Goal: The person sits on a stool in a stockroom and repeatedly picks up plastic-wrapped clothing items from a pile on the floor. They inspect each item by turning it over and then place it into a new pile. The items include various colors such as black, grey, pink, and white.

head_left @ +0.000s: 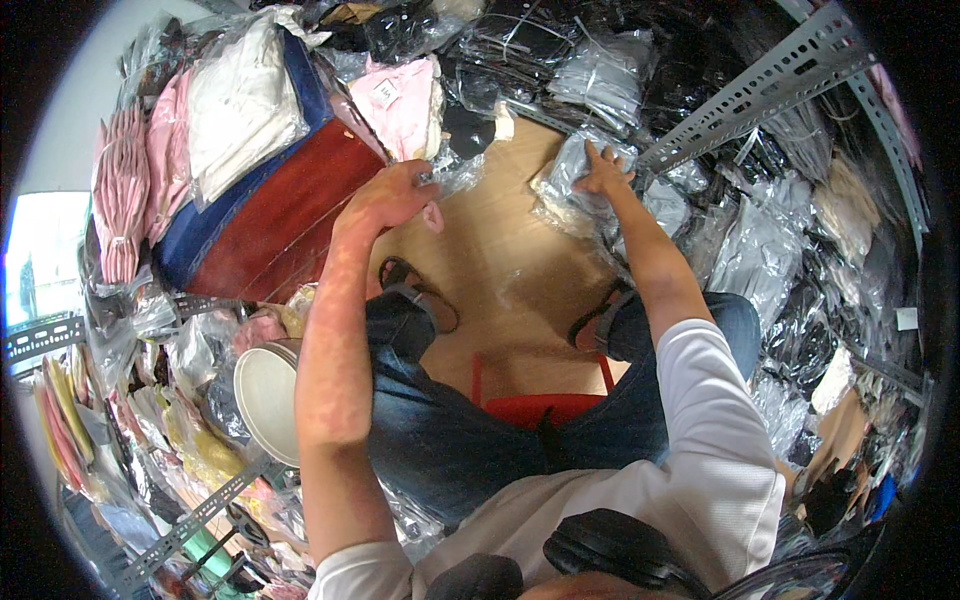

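Note:
My left hand (395, 192) is closed on a clear plastic bag (462, 178) that trails to its right. A small pink piece (433, 217) hangs just below the fingers; whether it is inside the bag I cannot tell. Beside that hand, a pink folded garment (398, 100) lies in clear wrap on the stack. My right hand (604, 172) rests with spread fingers on a grey plastic-wrapped packet (570, 160), with a cream-coloured packet (555, 205) showing under its near edge.
A red and dark blue box (285, 205) carries white (245, 110) and pink wrapped garments on the left. Grey perforated shelf posts (760, 85) stand at the right. Packed shelves line both sides. A round white lid (265, 400) sits by my left arm, and a red stool (545, 408) is under me.

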Demonstrator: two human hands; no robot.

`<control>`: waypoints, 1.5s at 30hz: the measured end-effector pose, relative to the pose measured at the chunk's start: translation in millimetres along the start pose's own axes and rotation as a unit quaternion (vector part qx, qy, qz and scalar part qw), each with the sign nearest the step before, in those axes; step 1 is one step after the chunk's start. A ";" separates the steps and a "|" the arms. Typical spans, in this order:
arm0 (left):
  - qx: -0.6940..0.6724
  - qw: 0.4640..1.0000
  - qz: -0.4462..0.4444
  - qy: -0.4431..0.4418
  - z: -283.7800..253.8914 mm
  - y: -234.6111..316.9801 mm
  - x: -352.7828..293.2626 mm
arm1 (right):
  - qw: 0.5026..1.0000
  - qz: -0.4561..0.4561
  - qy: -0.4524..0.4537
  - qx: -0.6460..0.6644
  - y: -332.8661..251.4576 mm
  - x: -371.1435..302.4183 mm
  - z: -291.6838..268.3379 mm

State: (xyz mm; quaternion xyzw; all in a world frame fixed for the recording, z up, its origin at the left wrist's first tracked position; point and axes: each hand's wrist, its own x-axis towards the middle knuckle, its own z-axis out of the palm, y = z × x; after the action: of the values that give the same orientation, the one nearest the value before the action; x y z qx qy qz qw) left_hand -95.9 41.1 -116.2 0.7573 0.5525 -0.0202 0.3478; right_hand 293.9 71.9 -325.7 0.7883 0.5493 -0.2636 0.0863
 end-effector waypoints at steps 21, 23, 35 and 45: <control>0.010 0.991 -0.088 0.100 -44.3 -24.4 -60.9 | 0.961 -0.103 0.172 -0.190 -64.7 17.3 24.9; -0.023 0.991 -0.094 0.087 -51.1 -22.7 -64.1 | 0.964 -0.150 0.167 -0.143 -83.2 20.6 25.1; -0.034 0.990 -0.101 0.092 -33.1 -65.7 -76.6 | 0.887 -0.338 -0.034 0.312 -211.1 32.8 89.8; -0.103 0.983 -0.141 0.065 -33.2 -69.7 -75.0 | 0.755 -0.228 -0.171 0.591 -303.5 -8.3 71.9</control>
State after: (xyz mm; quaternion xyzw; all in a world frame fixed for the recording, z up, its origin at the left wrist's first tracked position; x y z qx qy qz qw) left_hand -196.1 7.9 -95.0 0.6319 0.6739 0.0368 0.3811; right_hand -7.9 150.4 -335.7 0.4753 0.4237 -0.6783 -0.3668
